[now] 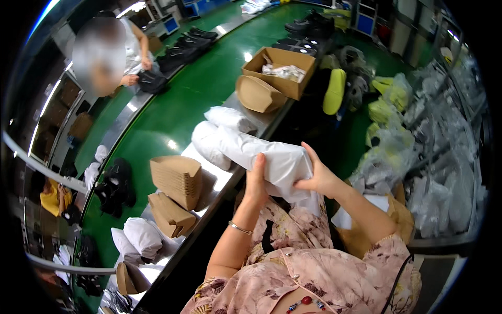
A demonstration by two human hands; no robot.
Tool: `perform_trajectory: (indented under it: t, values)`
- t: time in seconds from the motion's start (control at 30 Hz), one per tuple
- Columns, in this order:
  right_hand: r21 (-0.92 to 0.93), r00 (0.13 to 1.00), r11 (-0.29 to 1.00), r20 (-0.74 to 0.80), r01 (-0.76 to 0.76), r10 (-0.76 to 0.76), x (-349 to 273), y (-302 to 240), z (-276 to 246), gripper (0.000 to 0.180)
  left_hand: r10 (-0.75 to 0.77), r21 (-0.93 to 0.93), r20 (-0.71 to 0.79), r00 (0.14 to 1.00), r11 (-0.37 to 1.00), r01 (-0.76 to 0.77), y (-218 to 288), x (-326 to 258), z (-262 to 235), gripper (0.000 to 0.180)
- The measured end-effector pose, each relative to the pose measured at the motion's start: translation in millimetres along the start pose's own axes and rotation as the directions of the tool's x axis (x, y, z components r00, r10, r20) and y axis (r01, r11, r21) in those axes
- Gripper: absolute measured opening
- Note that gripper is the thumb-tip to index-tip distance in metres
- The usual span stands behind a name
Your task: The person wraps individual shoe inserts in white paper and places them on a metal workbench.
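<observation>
A white paper-wrapped bundle is held in front of me, above my lap and beside the metal bench edge. My left hand grips its near left side, thumb up along the paper. On the right end, my right hand is closed around it, with fingers on the far side and thumb on the near side. The paper hides what is inside. Just beyond its left end, two more white wrapped bundles lie on the bench.
Brown moulded cardboard inserts stand stacked on the metal ledge, with an open cardboard box farther along. A green conveyor carries black shoes. Bagged shoes fill a rack at right. A person handles a shoe across the line.
</observation>
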State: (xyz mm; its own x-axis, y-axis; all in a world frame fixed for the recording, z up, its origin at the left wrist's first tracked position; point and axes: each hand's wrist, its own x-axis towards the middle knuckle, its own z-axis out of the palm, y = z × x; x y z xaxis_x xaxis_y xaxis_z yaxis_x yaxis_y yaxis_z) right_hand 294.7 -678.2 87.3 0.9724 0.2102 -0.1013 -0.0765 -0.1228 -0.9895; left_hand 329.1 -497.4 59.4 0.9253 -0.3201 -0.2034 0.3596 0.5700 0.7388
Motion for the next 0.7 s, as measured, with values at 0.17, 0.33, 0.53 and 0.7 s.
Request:
perform_trajectory:
  t: [0.17, 0.33, 0.53, 0.7]
  values:
    - [0.393, 0.975, 0.911, -0.221, 0.125, -0.039, -10, 15, -6, 0.082, 0.225, 0.007, -0.055, 0.973, 0.974, -0.225, -15, -1, 31, 0.066]
    - [0.423, 0.898, 0.882, -0.440, 0.206, 0.001, -9, 9, 8, 0.050, 0.287, -0.173, -0.020, 0.958, 0.943, -0.286, -27, 9, 36, 0.061]
    - [0.674, 0.923, 0.699, -0.381, 0.239, 0.053, -11, 10, 14, 0.035, 0.338, -0.309, -0.028, 0.941, 0.892, -0.329, -18, 5, 45, 0.058]
    - [0.822, 0.940, 0.499, -0.339, 0.274, 0.044, -26, -38, 38, 0.036, 0.355, -0.394, -0.038, 0.934, 0.854, -0.340, -7, 5, 44, 0.062]
